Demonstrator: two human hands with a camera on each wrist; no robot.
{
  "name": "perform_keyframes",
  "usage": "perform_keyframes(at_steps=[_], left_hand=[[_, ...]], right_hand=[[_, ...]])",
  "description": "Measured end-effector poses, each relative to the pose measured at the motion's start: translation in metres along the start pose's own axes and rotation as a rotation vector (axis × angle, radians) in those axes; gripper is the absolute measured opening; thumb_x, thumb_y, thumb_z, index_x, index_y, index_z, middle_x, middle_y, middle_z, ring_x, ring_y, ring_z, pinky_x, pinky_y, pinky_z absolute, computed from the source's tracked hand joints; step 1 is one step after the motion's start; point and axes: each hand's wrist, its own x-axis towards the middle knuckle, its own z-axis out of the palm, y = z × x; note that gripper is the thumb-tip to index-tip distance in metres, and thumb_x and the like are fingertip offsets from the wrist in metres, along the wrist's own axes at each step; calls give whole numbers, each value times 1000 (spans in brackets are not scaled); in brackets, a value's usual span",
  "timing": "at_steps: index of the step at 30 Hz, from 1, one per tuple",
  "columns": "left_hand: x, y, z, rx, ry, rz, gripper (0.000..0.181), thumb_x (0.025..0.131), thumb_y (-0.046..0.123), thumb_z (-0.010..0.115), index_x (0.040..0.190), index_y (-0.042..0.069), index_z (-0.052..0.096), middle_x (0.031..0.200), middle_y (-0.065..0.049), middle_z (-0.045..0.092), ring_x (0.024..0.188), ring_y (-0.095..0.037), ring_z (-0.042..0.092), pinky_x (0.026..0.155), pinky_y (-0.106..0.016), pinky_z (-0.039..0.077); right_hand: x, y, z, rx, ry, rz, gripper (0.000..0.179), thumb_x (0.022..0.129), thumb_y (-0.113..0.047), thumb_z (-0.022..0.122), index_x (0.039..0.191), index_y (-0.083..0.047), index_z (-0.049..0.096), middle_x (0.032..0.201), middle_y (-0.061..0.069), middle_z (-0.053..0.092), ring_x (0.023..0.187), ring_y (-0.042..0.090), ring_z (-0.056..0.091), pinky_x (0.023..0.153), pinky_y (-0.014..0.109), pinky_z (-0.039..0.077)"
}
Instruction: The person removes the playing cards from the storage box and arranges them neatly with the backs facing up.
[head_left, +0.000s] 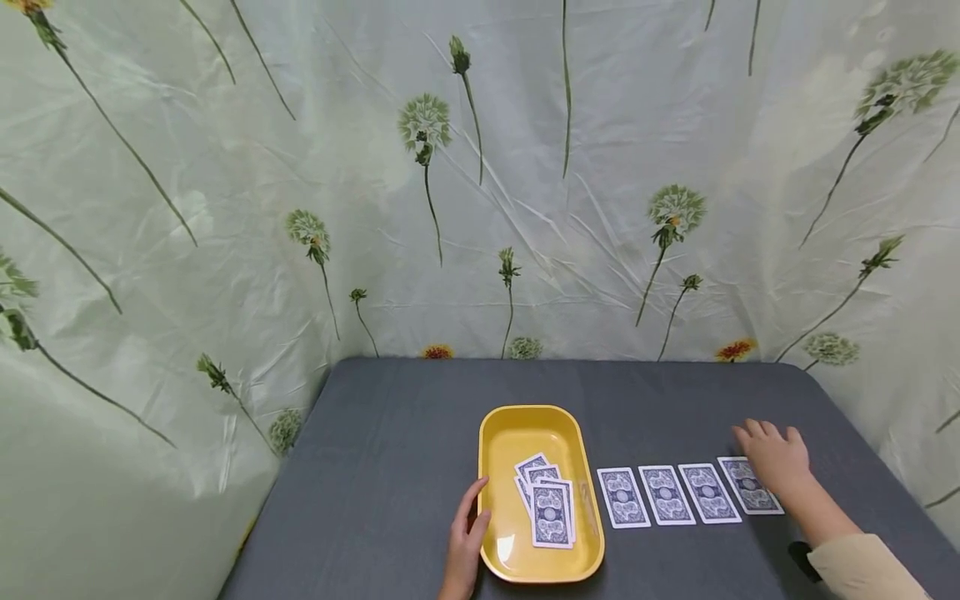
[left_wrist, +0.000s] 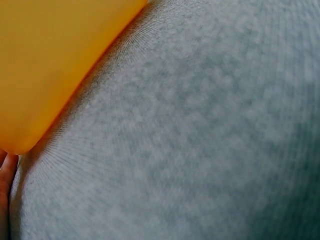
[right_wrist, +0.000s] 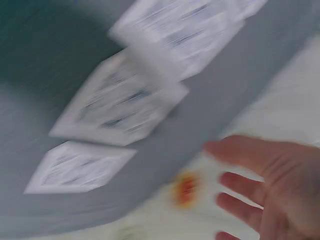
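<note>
My left hand (head_left: 463, 537) is at the left side of a yellow tray (head_left: 491, 425), fingers and thumb against its rim. In the left wrist view, its fingers (left_wrist: 6, 182) show at the corner of the tray (left_wrist: 60, 60). Inside the tray lies a loose pile of blue-backed playing cards (head_left: 551, 517), face down. My right hand (head_left: 776, 454), fingers spread and holding nothing, is over the upper right edge of the rightmost playing card (head_left: 750, 487) in a row. The right wrist view is blurred and shows this hand (right_wrist: 270, 185) beyond the cards (right_wrist: 120, 100).
The row continues leftward toward the tray with several face-down cards, including one beside the tray (head_left: 624, 498). Everything lies on a dark grey tabletop (head_left: 390, 467). A pale curtain with dandelion prints (head_left: 480, 208) hangs behind the table and along its left side.
</note>
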Motion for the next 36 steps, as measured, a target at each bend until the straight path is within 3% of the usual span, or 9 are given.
perform_keyframes(at_steps=[4,8,11,15,19,23,26,30,36], left_hand=[[0,0,1,-3,-2,-6,41,89,20,53,130,18,48,141,-8,39,116,10,37,93,-8,31],[1,0,2,-7,-2,0,41,89,19,52,130,18,48,142,-8,39,117,9,36,94,-8,30],[2,1,4,9,8,-2,41,89,20,52,130,20,48,141,-6,40,118,9,36,95,-7,28],[2,0,6,31,13,7,40,90,20,52,129,21,48,140,-5,42,121,6,36,97,-7,26],[1,-2,5,30,4,25,40,90,19,51,130,18,48,140,-7,42,119,9,36,96,-7,26],[-1,-3,2,16,-7,38,39,91,17,50,130,15,47,140,-9,41,117,12,35,96,-6,25],[-1,-2,-1,16,-9,44,39,91,17,50,131,15,47,140,-9,41,117,14,33,96,-5,24],[-1,-1,-3,23,-9,66,40,91,16,49,131,14,47,140,-9,42,118,14,33,96,-5,23],[-2,0,-2,35,-4,61,39,91,17,50,130,15,48,139,-9,42,119,12,34,96,-5,23]], right_hand=[[3,-59,-40,82,185,-52,40,73,-15,71,110,-4,59,100,16,62,87,33,59,71,49,43],[4,-121,-63,215,358,-116,36,77,-21,69,111,-10,61,99,10,65,86,27,61,70,45,45],[6,-162,-66,318,446,-164,33,78,-20,69,109,-11,63,101,7,65,90,26,61,75,43,47],[8,-204,-55,406,483,-241,39,73,-20,74,108,-9,62,108,9,62,97,26,59,81,42,48],[6,-233,-39,464,431,-314,56,67,-23,77,116,-6,56,120,15,56,105,30,56,88,42,46],[4,-251,-26,502,304,-329,71,64,-26,80,124,-4,50,128,18,49,113,32,51,92,43,44],[3,-259,-19,518,199,-309,78,62,-30,81,128,-5,47,133,19,44,118,34,47,84,54,45],[0,-265,-13,548,85,-291,89,56,-37,83,129,-4,47,136,23,40,121,41,42,82,66,39],[-6,-267,-6,553,-32,-295,91,54,-41,81,128,-1,47,134,29,41,122,46,39,90,64,35]])
